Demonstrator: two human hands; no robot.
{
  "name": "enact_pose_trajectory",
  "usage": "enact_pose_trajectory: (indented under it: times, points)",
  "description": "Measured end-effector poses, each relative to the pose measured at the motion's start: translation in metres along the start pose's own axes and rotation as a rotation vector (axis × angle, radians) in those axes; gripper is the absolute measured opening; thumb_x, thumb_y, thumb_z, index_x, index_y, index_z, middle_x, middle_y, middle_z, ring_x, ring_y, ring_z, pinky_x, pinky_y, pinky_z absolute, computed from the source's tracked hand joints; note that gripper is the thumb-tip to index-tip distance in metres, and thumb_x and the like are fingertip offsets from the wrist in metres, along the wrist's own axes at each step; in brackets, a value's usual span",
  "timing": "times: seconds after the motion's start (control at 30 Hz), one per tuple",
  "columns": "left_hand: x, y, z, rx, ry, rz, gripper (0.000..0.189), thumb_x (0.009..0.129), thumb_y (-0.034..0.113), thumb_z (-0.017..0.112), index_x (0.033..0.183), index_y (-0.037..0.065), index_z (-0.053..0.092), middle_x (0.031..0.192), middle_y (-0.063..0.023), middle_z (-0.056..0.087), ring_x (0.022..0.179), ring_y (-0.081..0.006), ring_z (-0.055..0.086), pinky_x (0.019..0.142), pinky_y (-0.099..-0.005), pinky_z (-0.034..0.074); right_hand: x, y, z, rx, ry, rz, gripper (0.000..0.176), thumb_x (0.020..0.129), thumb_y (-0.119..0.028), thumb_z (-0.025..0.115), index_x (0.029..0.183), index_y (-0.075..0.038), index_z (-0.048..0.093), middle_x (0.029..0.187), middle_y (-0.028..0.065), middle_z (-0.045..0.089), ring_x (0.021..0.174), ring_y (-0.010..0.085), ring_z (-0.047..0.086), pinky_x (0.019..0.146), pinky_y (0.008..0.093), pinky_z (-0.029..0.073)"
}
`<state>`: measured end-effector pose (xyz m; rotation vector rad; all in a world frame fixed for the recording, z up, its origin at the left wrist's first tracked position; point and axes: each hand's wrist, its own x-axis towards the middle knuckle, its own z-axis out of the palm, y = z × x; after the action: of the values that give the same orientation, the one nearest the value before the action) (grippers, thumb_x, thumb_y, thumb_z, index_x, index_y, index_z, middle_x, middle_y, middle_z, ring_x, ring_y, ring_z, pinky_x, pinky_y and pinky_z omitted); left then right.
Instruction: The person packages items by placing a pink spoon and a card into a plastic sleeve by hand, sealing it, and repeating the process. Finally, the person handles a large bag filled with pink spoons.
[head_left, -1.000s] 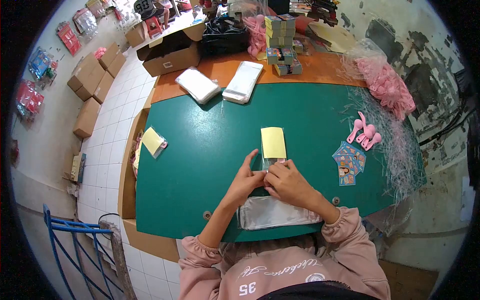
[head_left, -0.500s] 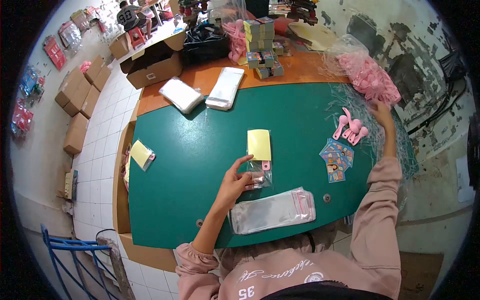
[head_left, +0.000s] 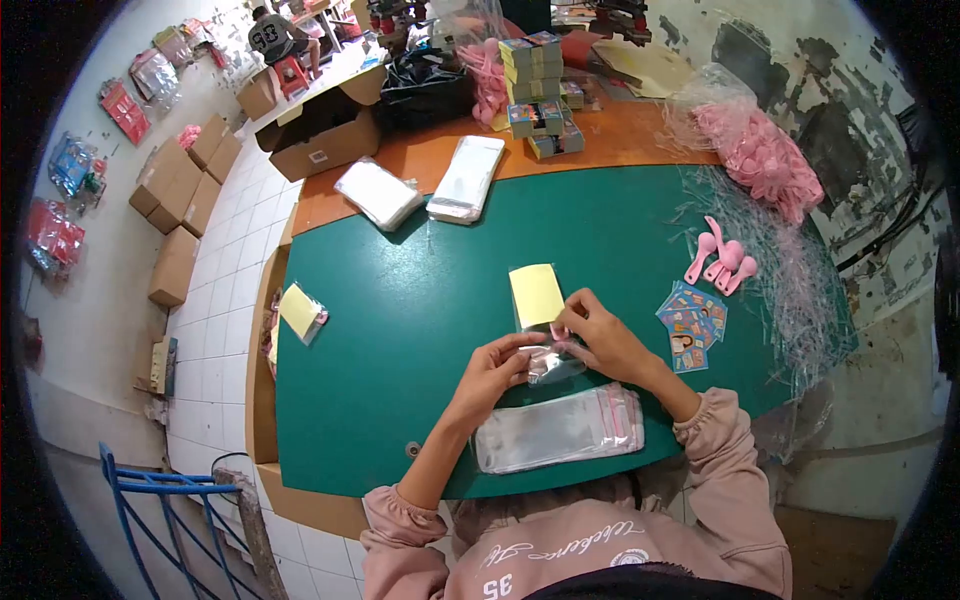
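Observation:
A clear plastic bag (head_left: pixel 548 372) lies on the green table in front of me, with a yellow card (head_left: pixel 537 294) at its far end. A small pink piece, seemingly a spoon handle (head_left: pixel 558 332), shows beside the card, partly covered by fingers. My left hand (head_left: pixel 497 368) pinches the near left part of this bag. From the other side, my right hand (head_left: pixel 603 343) has its thumb and fingers closed at the bag near the pink piece; the exact grip is partly hidden. Closer to me lies a stack of clear bags (head_left: pixel 560 430).
To the right are several pink spoons (head_left: pixel 731 255) and blue printed cards (head_left: pixel 690 325). Behind them sit a pink heap in plastic (head_left: pixel 765 160) and loose plastic strips. Another packed bag (head_left: pixel 302 313) lies left. White bag stacks (head_left: pixel 468 180) and card bundles (head_left: pixel 533 85) stand at the back.
My right hand has come from the pink heap at the far right to the bag in the middle. My left hand stays at the bag. The view has shifted slightly.

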<state>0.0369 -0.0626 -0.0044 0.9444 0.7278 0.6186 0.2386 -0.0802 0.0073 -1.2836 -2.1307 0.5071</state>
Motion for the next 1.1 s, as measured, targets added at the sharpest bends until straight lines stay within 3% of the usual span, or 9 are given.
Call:
enact_pose_trajectory:
  times: [0.13,0.23,0.27,0.33,0.37,0.57,0.77,0.83,1.1]
  points:
    - [0.001,0.007,-0.004,-0.015,0.008,0.002,0.025,0.089,0.003,0.043,0.113,0.0,0.05,0.101,-0.0087,0.057,0.093,-0.0153,0.059,0.081,-0.0237,0.05,-0.005,0.004,-0.002,0.224,0.061,0.078,0.015,0.074,-0.005,0.064,0.083,-0.001,0.054,0.087,0.0106,0.046,0.078,0.0215,0.054,0.069,0.0301,0.046]
    - [0.005,0.008,0.004,0.648,0.187,0.311,0.026,0.079,-0.006,0.051,0.103,0.002,0.052,0.096,-0.0097,0.057,0.089,-0.0174,0.061,0.067,-0.0272,0.053,-0.007,0.007,0.002,0.418,0.115,0.16,0.019,0.069,-0.002,0.067,0.084,0.0,0.056,0.088,0.008,0.048,0.076,0.0169,0.054,0.065,0.0273,0.046]
    - [0.004,0.011,0.007,0.649,0.182,0.309,0.026,0.079,-0.006,0.051,0.103,0.002,0.052,0.096,-0.0097,0.057,0.089,-0.0174,0.061,0.067,-0.0272,0.053,-0.007,0.009,0.002,0.418,0.118,0.164,0.019,0.069,-0.002,0.067,0.084,0.0,0.056,0.088,0.008,0.048,0.076,0.0169,0.054,0.065,0.0273,0.046]
    - [0.005,0.012,0.008,1.004,0.168,0.361,0.017,0.078,-0.009,0.051,0.092,0.0,0.054,0.093,-0.0056,0.056,0.086,-0.017,0.06,0.069,-0.0243,0.052,-0.006,0.011,0.003,0.368,0.11,0.161,0.018,0.069,-0.001,0.067,0.083,0.001,0.055,0.088,0.0073,0.048,0.076,0.0156,0.053,0.065,0.026,0.046]
    - [0.008,0.009,0.007,0.994,0.222,0.383,0.012,0.076,-0.007,0.057,0.086,0.0,0.056,0.088,-0.0056,0.055,0.08,-0.015,0.06,0.064,-0.0242,0.053,-0.006,0.012,0.004,0.373,0.111,0.164,0.018,0.069,-0.001,0.067,0.083,0.001,0.055,0.088,0.0073,0.048,0.076,0.0156,0.053,0.065,0.026,0.046]
    - [0.016,-0.001,-0.003,0.77,0.24,0.275,0.013,0.075,0.002,0.064,0.086,0.0,0.058,0.087,-0.0046,0.055,0.078,-0.0099,0.058,0.058,-0.0218,0.054,-0.007,0.018,0.008,0.577,0.075,0.254,0.011,0.076,-0.006,0.063,0.081,0.0,0.055,0.088,0.0083,0.047,0.077,0.0139,0.055,0.066,0.0261,0.048]
    - [0.019,-0.005,-0.007,0.641,0.291,0.213,0.011,0.08,0.007,0.062,0.087,-0.001,0.059,0.082,-0.0039,0.059,0.072,-0.0087,0.058,0.057,-0.022,0.052,-0.004,0.02,0.011,0.679,0.004,0.415,0.014,0.082,-0.01,0.06,0.084,0.002,0.052,0.076,0.0062,0.056,0.067,0.011,0.057,0.06,0.0251,0.05]
    - [0.019,-0.004,-0.005,0.614,0.324,0.187,0.011,0.08,0.008,0.062,0.086,-0.001,0.059,0.08,-0.0039,0.059,0.071,-0.0089,0.058,0.057,-0.0221,0.052,-0.001,0.017,0.012,0.756,0.087,0.47,0.014,0.083,-0.009,0.059,0.083,0.002,0.05,0.07,0.0046,0.057,0.063,0.0109,0.059,0.056,0.0239,0.051]
    - [0.02,-0.001,0.006,0.538,0.444,0.204,0.015,0.083,0.01,0.059,0.092,0.001,0.052,0.08,-0.0042,0.058,0.07,-0.0091,0.058,0.056,-0.0215,0.05,-0.001,0.017,0.017,0.761,0.13,0.487,0.013,0.083,-0.006,0.057,0.082,0.0,0.045,0.072,0.0049,0.057,0.064,0.0101,0.06,0.053,0.0221,0.05]
